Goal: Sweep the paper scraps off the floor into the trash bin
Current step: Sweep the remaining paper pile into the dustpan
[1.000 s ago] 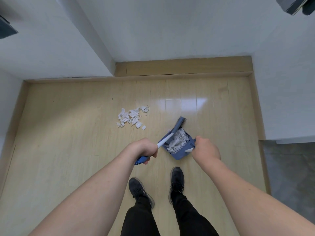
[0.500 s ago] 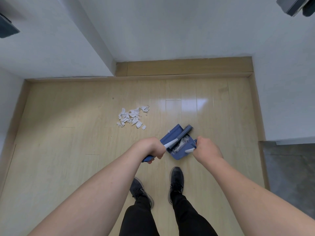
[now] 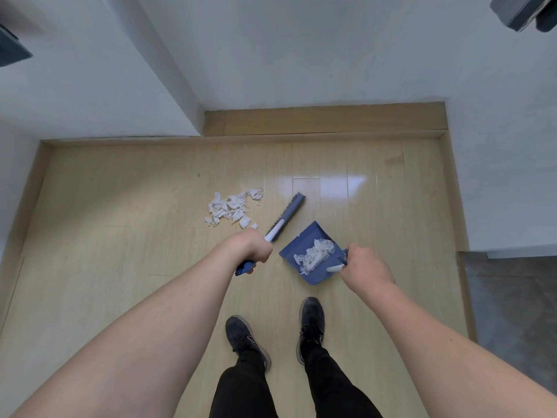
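Paper scraps (image 3: 233, 208) on wooden floor (image 3: 120, 236)

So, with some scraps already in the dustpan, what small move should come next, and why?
Probably bring the brush down behind the pile on the floor and set the dustpan beside it. The left hand holds the brush off the floor; the right hand holds the dustpan, apart from the pile.
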A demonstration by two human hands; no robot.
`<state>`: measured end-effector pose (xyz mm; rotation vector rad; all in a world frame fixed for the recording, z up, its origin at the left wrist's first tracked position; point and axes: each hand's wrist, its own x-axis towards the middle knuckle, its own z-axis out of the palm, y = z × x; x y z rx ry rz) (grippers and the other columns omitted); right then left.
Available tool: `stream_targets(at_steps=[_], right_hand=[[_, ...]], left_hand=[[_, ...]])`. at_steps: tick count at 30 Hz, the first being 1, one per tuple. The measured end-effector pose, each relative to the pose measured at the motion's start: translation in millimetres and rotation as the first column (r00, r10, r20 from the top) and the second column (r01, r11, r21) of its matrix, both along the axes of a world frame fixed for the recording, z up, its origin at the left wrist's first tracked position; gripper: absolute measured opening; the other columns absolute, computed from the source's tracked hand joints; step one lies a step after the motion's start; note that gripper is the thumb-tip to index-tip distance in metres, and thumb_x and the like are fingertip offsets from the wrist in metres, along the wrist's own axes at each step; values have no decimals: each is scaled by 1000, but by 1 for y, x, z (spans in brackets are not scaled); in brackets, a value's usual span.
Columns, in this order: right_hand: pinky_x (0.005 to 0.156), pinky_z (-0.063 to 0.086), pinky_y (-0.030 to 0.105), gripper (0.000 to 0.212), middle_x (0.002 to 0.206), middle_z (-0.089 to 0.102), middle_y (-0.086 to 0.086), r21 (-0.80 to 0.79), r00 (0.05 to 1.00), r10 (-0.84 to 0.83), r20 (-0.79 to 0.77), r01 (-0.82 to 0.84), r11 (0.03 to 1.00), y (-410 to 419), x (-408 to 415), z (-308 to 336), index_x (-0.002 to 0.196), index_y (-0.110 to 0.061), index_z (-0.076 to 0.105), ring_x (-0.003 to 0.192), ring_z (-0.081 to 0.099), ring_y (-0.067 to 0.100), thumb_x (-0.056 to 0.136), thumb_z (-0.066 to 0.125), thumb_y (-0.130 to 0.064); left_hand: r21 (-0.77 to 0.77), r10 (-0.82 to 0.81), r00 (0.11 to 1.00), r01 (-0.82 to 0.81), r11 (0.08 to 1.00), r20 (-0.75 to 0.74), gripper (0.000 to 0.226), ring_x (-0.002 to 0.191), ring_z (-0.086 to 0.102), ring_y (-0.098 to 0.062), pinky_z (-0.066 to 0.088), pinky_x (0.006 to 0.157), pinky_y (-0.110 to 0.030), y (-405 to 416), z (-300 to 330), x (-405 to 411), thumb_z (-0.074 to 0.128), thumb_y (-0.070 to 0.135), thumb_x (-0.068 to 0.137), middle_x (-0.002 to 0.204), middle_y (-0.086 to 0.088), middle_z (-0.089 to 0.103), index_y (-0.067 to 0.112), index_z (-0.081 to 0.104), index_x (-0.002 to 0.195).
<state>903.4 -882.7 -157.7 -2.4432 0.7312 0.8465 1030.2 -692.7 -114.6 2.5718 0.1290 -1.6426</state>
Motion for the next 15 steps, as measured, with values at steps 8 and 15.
stream_targets(at_steps=[8, 15], right_hand=[[63, 38, 28, 14, 102, 63, 9, -29, 1000, -10, 2, 10, 1000, 1, 4, -4, 98, -15, 53, 77, 50, 28, 86, 50, -9], [64, 40, 29, 18, 104, 64, 8, -23, 1000, -11, -18, 11, 1000, 1, 3, 2, 105, -14, 53, 78, 52, 27, 88, 51, -8]], left_hand=[[-76, 80, 990, -88, 993, -113, 24, 55, 52, -25, 41, 53, -28, 3, -3, -10, 57, 14, 88, 70, -14, 58, 1, 53, 107], [-75, 49, 993, -57, 996, -106, 21, 48, 53, -22, 41, 52, -26, 14, 13, -14, 60, 17, 87, 69, -13, 59, 1, 57, 100]])
